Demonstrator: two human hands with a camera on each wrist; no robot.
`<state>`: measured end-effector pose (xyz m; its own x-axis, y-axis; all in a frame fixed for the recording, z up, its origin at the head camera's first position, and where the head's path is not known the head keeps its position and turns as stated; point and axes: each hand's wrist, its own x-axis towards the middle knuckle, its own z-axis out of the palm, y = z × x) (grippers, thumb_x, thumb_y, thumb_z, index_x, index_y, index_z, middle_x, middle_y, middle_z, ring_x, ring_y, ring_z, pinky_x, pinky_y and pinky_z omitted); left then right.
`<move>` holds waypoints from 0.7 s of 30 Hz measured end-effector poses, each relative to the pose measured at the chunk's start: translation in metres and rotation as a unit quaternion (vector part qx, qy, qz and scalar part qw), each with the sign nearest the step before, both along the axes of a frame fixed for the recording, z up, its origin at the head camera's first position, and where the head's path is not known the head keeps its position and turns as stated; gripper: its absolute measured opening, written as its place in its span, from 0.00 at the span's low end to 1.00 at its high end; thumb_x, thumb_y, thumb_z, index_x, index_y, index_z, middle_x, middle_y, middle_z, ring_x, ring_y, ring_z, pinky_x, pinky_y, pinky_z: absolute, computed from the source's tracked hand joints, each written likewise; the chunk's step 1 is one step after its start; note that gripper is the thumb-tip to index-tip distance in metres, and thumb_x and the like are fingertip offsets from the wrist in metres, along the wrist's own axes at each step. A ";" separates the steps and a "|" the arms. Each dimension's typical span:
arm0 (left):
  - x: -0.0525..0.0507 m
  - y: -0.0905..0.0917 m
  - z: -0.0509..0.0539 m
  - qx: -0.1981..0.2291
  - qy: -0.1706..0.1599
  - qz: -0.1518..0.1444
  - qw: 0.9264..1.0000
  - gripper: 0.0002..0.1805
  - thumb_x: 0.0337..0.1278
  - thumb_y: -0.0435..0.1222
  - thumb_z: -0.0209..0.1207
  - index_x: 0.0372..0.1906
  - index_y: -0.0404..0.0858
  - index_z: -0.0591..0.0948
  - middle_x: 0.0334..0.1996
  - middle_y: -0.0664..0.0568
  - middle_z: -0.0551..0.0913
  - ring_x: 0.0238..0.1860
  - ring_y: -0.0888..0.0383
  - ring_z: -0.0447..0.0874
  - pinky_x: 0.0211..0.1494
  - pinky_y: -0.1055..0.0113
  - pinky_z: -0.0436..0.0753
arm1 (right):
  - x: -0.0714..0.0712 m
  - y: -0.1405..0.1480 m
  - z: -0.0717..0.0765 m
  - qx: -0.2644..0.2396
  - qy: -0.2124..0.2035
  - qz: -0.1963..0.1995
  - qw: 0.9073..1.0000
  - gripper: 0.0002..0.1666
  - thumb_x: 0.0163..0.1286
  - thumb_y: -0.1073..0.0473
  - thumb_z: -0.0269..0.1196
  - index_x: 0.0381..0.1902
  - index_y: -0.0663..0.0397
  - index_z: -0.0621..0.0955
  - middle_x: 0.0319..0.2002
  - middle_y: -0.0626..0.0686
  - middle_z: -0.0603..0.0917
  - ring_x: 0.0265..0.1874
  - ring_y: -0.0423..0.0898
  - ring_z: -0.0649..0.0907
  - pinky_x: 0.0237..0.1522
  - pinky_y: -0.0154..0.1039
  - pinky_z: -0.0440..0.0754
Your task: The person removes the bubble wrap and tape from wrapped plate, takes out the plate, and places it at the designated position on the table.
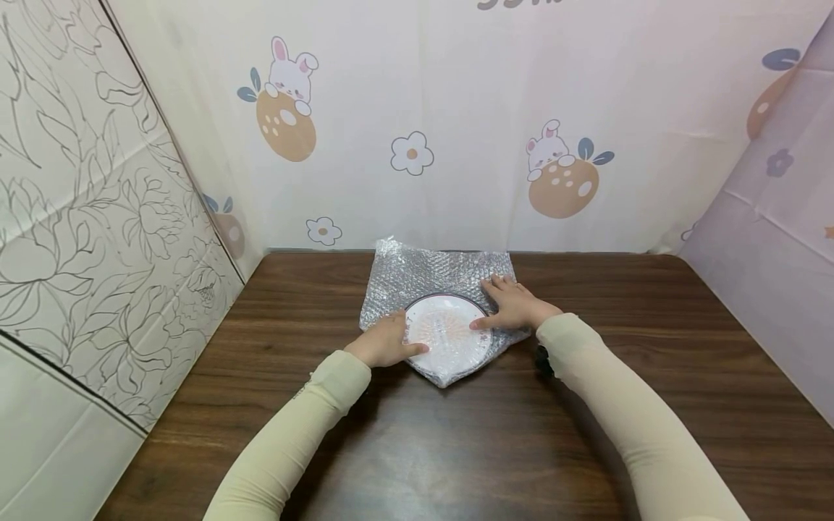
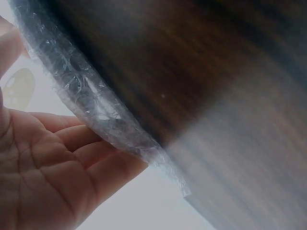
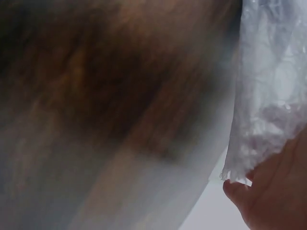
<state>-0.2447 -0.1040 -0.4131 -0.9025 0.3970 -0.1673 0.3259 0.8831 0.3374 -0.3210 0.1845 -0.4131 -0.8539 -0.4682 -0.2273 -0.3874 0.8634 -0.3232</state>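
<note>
A round white plate with a dark rim line lies on the wooden table, with clear bubble wrap under it and a folded part over its front. The left hand rests at the plate's left edge, thumb on top; in the left wrist view its fingers touch the edge of the bubble wrap. The right hand lies with spread fingers on the wrap and its thumb on the plate's right side. In the right wrist view that hand touches the wrap.
The brown wooden table reaches back to a curtain printed with rabbits and flowers. A panel with line-drawn flowers stands at the left, and a pale curtain hangs at the right.
</note>
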 end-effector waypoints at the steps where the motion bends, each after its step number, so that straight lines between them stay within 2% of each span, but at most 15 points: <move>1: 0.000 0.000 0.000 0.000 0.001 0.000 1.000 0.46 0.62 0.59 0.57 0.65 0.21 0.69 0.72 0.30 0.61 0.74 0.39 0.60 0.77 0.53 0.60 | -0.001 0.000 -0.001 -0.002 -0.004 0.000 1.000 0.68 0.58 0.23 0.60 0.79 0.58 0.47 0.77 0.68 0.41 0.76 0.69 0.41 0.75 0.66 0.40; 11: 0.000 0.001 -0.002 0.005 0.012 -0.004 1.000 0.48 0.61 0.58 0.58 0.68 0.20 0.64 0.69 0.30 0.65 0.71 0.38 0.64 0.76 0.53 0.64 | -0.010 0.002 -0.008 -0.010 -0.034 0.010 0.999 0.68 0.58 0.24 0.60 0.78 0.61 0.48 0.78 0.67 0.44 0.77 0.67 0.43 0.75 0.66 0.40; 21: 0.000 -0.001 -0.002 0.002 0.004 0.000 1.000 0.47 0.63 0.59 0.56 0.68 0.21 0.64 0.72 0.30 0.61 0.74 0.39 0.59 0.78 0.53 0.59 | -0.011 0.001 -0.010 -0.010 -0.033 0.025 0.999 0.67 0.59 0.25 0.60 0.77 0.63 0.49 0.78 0.66 0.44 0.77 0.65 0.44 0.75 0.65 0.43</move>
